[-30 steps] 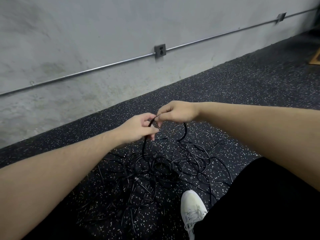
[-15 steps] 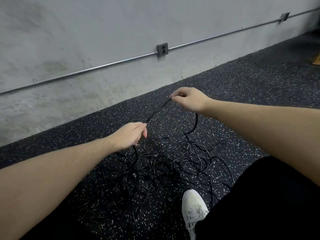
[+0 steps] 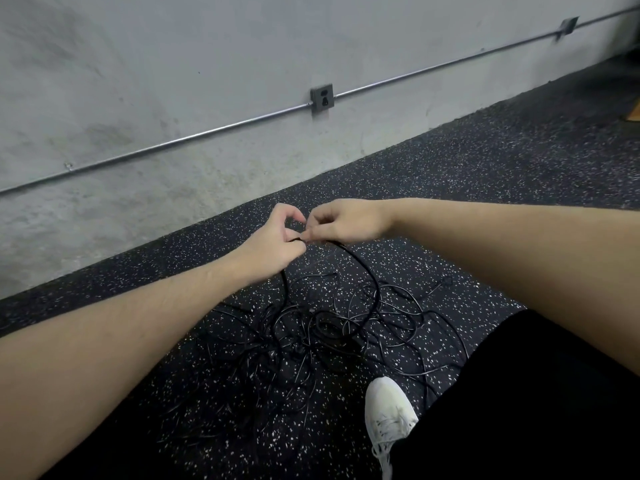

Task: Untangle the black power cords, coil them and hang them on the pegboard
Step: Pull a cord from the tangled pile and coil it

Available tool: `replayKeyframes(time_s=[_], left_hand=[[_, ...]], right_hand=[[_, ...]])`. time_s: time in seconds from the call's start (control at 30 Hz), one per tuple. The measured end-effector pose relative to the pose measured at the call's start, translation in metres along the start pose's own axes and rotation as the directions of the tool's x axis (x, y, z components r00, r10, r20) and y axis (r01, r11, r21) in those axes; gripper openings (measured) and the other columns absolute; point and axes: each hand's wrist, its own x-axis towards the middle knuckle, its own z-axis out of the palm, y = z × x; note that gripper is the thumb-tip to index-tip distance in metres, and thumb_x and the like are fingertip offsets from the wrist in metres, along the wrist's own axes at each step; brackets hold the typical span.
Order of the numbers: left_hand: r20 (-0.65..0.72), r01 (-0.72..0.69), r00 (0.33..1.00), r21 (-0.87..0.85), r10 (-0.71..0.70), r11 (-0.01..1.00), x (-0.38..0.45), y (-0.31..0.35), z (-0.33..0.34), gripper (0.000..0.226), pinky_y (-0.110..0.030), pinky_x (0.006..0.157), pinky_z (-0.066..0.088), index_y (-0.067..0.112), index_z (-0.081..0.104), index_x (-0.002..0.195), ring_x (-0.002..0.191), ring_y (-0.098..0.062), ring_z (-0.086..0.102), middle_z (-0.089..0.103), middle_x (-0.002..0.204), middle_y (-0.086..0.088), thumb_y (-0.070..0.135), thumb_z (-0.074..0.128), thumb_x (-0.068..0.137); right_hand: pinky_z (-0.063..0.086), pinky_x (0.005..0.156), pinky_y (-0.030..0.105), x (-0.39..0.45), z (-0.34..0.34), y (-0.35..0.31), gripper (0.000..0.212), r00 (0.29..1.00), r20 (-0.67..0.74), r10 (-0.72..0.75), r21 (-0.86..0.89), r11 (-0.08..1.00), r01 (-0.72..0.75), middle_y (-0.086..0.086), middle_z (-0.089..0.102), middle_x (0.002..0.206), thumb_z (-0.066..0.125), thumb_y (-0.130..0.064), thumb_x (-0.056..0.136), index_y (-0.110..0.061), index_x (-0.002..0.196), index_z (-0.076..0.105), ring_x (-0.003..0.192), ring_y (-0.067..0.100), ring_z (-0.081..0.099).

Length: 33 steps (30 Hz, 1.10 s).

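Both hands [image 3: 277, 244] [image 3: 346, 223] pinch one cord [image 3: 363, 268], tangle [image 3: 311, 334] lying below the grip.

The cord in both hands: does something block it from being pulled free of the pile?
Yes. The cord that the left hand and right hand pinch runs down into the tangled pile, where other cords cross it. No pegboard is in view.

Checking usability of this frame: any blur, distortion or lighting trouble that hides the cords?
Head view: sharp, no motion blur on either hand; wide-angle bends the conduit; dim flat light; black cords merge with the dark speckled floor, strands hard to separate.
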Motion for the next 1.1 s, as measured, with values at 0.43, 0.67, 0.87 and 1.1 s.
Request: replayKeyframes(time_s=[0.43, 0.67, 0.87, 1.1], left_hand=[[0.263, 0.145, 0.947, 0.154, -0.182, 0.977, -0.017, -0.034, 0.017, 0.032, -0.036, 0.084, 0.049, 0.018, 0.059, 0.107, 0.070, -0.012, 0.066, 0.069, 0.071, 0.001, 0.032, 0.030, 0.112], [0.072, 0.113, 0.990, 0.121, -0.122, 0.986, -0.008, -0.017, 0.013, 0.026, -0.039, 0.066, 0.036, 0.025, 0.056, 0.111, 0.064, -0.016, 0.039, 0.046, 0.071, 0.006, 0.023, 0.030, 0.112], [-0.009, 0.067, 0.998, -0.032, -0.067, 0.997, 0.000, 0.007, 0.010, 0.030, -0.033, 0.057, 0.036, 0.022, 0.036, 0.129, 0.060, -0.014, 0.039, 0.049, 0.075, -0.001, 0.006, 0.037, 0.103], [-0.043, 0.056, 0.997, -0.168, -0.064, 0.984, -0.006, -0.008, -0.003, 0.010, -0.029, 0.056, 0.034, 0.025, 0.042, 0.113, 0.052, -0.011, 0.039, 0.046, 0.060, 0.004, 0.017, 0.038, 0.109]], right_hand=[[0.021, 0.054, 0.027, -0.014, -0.034, 0.015, 0.023, 0.932, -0.342, 0.116, 0.678, 0.718, 0.160, -0.009, 0.037, 0.057, 0.052, -0.014, 0.102, -0.017, 0.080, 0.046, 0.052, 0.011, 0.027], [0.050, 0.094, 0.035, -0.008, -0.024, 0.036, 0.046, 0.917, -0.392, 0.069, -0.166, 0.976, -0.144, 0.008, 0.050, 0.143, 0.059, -0.025, 0.096, -0.022, 0.141, 0.048, 0.113, 0.021, 0.058], [0.047, 0.095, 0.026, -0.004, -0.004, 0.008, 0.030, 0.998, -0.033, -0.048, -0.401, 0.915, 0.030, -0.006, 0.065, 0.122, 0.054, -0.030, 0.102, -0.023, 0.131, 0.060, 0.097, 0.007, 0.062], [0.052, 0.077, 0.032, 0.009, 0.013, 0.003, 0.017, 0.994, 0.073, -0.084, -0.154, 0.984, 0.094, -0.004, 0.063, 0.081, 0.049, -0.028, 0.107, -0.022, 0.093, 0.055, 0.072, 0.009, 0.065]])
